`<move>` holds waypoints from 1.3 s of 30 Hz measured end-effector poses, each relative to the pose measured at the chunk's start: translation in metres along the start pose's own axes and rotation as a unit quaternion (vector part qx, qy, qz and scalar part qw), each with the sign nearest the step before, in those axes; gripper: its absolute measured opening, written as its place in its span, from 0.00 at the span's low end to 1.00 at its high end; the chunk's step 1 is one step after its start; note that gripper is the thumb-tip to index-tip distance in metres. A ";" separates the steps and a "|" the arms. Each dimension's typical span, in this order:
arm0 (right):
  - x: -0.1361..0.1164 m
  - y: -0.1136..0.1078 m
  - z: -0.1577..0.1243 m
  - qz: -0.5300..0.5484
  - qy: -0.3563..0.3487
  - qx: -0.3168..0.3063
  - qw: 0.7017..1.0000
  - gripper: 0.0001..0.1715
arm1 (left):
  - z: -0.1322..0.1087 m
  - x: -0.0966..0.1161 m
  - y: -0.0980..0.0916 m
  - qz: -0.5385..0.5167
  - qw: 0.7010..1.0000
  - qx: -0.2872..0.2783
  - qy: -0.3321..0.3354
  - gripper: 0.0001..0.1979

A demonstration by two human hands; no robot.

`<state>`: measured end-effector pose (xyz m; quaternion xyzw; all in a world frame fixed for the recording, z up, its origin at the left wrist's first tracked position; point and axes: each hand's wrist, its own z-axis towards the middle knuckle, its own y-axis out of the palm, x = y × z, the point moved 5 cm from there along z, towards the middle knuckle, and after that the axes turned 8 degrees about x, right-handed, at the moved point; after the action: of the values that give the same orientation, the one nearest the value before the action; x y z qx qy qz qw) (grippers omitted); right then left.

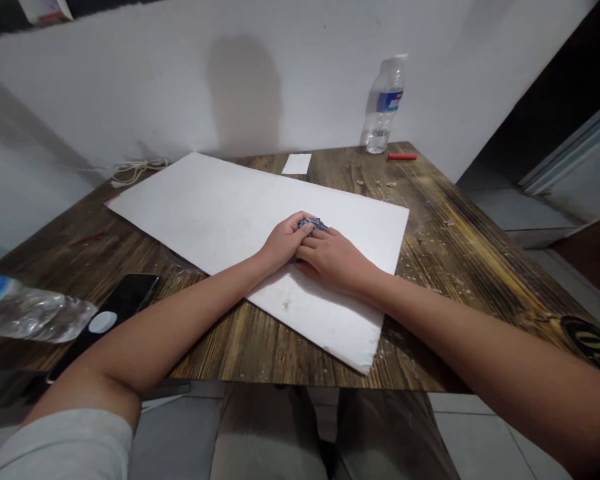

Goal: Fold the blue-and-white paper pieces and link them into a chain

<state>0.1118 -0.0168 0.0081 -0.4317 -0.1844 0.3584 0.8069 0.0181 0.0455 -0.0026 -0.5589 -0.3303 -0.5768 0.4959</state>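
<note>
A small blue-grey crumpled thing point(312, 223) shows between my two hands, over the white board point(180, 200). Its kind cannot be made out, since fingers cover most of it. My left hand point(287, 240) is closed around its left side, thumb lying on top. From the right, my right hand point(330, 257) wraps over the lower side of the same bundle, and its fingers meet those of the left. Both hands rest on or just above the board, right of its middle. The board lies slantwise on the dark wooden table point(220, 340).
At the back stand a water bottle point(387, 110), a red stick-like object point(402, 157) and a small white card point(297, 164). A white cable point(137, 171) lies back left. Nearer left are a lying bottle point(35, 310), a black phone point(130, 293) and a thin red item point(86, 240).
</note>
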 end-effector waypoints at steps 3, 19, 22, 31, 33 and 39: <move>0.000 0.000 0.000 0.000 0.002 0.002 1.000 0.11 | 0.000 0.000 0.000 -0.002 1.000 -0.001 0.001 0.07; 0.000 0.002 0.000 0.003 0.004 -0.004 1.000 0.11 | 0.001 -0.001 -0.001 0.008 1.000 -0.003 0.005 0.07; 0.000 0.001 -0.001 0.004 0.003 -0.004 1.000 0.11 | 0.001 0.000 -0.001 0.009 1.000 0.002 0.005 0.07; 0.001 0.002 -0.001 0.002 0.001 -0.008 1.000 0.12 | 0.001 -0.003 -0.001 -0.002 1.000 -0.003 0.005 0.08; 0.001 0.002 -0.001 0.001 0.001 -0.009 1.000 0.12 | 0.001 -0.003 -0.001 -0.003 1.000 -0.002 0.005 0.08; 0.000 0.002 -0.001 0.001 0.001 -0.004 1.000 0.12 | 0.001 -0.001 -0.001 0.003 1.000 0.001 0.005 0.07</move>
<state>0.1119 -0.0164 0.0060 -0.4360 -0.1846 0.3577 0.8049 0.0176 0.0468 -0.0035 -0.5565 -0.3264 -0.5778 0.4999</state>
